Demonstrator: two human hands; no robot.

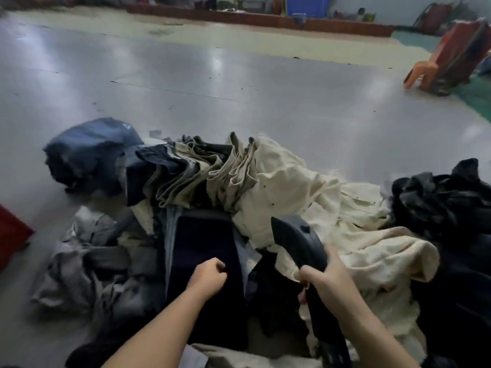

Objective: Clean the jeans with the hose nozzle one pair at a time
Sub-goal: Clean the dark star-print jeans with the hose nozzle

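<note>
Your right hand point(328, 277) grips the dark hose nozzle point(297, 241) over near dark jeans point(204, 261); your left hand point(210, 277) pinches them. Neighbouring cream garments point(305, 187) risk catching the nozzle.

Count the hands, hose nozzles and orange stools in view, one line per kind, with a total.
Hands: 2, the left hand and the right hand
Nozzles: 1, the hose nozzle in the right hand's grip
Stools: 1, the orange stool, far right
Total: 4
</note>
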